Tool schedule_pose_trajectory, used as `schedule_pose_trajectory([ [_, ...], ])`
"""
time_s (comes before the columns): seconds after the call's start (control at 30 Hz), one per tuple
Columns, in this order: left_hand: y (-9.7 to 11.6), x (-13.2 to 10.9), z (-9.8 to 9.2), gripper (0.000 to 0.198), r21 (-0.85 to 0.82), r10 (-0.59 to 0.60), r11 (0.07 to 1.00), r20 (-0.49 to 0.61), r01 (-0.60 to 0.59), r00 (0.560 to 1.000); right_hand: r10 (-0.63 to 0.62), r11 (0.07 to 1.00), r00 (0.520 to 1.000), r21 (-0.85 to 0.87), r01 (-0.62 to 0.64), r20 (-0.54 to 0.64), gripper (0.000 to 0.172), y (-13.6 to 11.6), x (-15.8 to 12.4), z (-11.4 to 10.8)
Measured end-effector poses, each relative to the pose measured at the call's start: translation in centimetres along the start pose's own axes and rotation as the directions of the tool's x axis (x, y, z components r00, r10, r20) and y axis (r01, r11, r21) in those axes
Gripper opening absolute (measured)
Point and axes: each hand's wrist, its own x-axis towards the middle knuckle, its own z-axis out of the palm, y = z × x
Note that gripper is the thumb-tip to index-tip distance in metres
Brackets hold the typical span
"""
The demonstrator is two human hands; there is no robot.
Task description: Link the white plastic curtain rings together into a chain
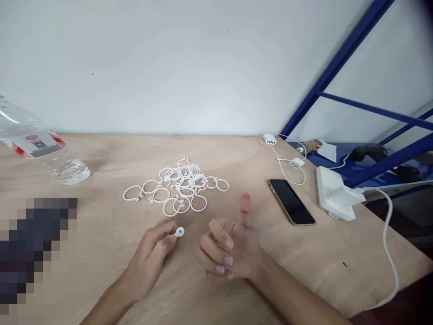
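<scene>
My left hand [152,253] pinches a small white piece with a round eyelet [179,232] between thumb and fingertips; the rest of the piece is hidden by the fingers. Beside it, my right hand [230,246] is turned palm toward me, thumb stretched up and fingers loosely curled, with nothing visible in it. Just beyond both hands lies a loose pile of thin white plastic rings [198,203], several of them overlapping. Some rings show a gap with knobbed ends.
A clear water bottle [39,142] stands at the left, above a pixelated dark area. On the right lie a phone [291,201], a white power strip with plugs [334,194] and a small white charger hub [269,139] with cables. A blue metal frame [338,47] rises at the right edge.
</scene>
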Motion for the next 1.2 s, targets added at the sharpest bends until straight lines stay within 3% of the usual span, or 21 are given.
schedule_pose_trajectory([
  [0.13,-0.1,0.0,0.1,0.023,0.005,0.010,1.000,0.013,-0.010,1.000,0.126,0.992,0.991,0.013,-0.126,-0.036,0.077,0.9,0.1,0.0],
  [0.3,-0.3,0.0,0.1,0.023,0.025,0.003,1.000,0.001,-0.003,1.000,0.128,0.992,0.991,-0.002,-0.128,-0.036,0.073,0.9,0.1,0.0],
  [0.37,-0.2,0.0,0.1,0.024,0.037,0.005,0.999,-0.009,-0.004,1.000,0.105,0.991,0.990,-0.073,-0.112,-0.098,0.073,0.7,0.1,0.1],
  [0.43,0.0,0.0,0.1,0.025,0.042,0.013,0.999,-0.008,-0.013,1.000,0.005,0.980,0.974,-0.193,-0.049,-0.226,0.072,0.6,0.3,0.2],
  [0.47,0.2,0.0,0.1,0.025,0.043,0.018,0.999,0.005,-0.018,1.000,-0.079,0.955,0.944,-0.297,-0.021,-0.320,0.069,0.6,0.4,0.2],
  [0.53,0.6,0.1,0.0,0.024,0.047,0.036,0.998,0.024,-0.037,0.999,-0.272,0.831,0.838,-0.555,-0.044,-0.473,0.060,1.0,0.6,0.2],
  [0.6,1.0,0.1,0.0,0.021,0.063,0.050,0.997,0.032,-0.052,0.998,-0.404,0.668,0.768,-0.734,-0.123,-0.497,0.052,1.7,0.8,0.1],
  [0.67,1.3,0.1,0.0,0.020,0.087,0.046,0.995,0.039,-0.049,0.998,-0.421,0.595,0.782,-0.791,-0.145,-0.460,0.049,2.3,1.0,0.2],
  [0.8,1.6,0.1,0.1,0.024,0.123,0.061,0.990,0.072,-0.070,0.996,-0.379,0.590,0.831,-0.798,-0.123,-0.408,0.045,3.1,1.1,0.4],
  [1.2,1.1,0.0,0.5,0.026,0.211,0.085,0.973,0.059,-0.095,0.995,-0.391,0.563,0.831,-0.817,-0.125,-0.396,0.037,3.3,1.1,0.4],
])
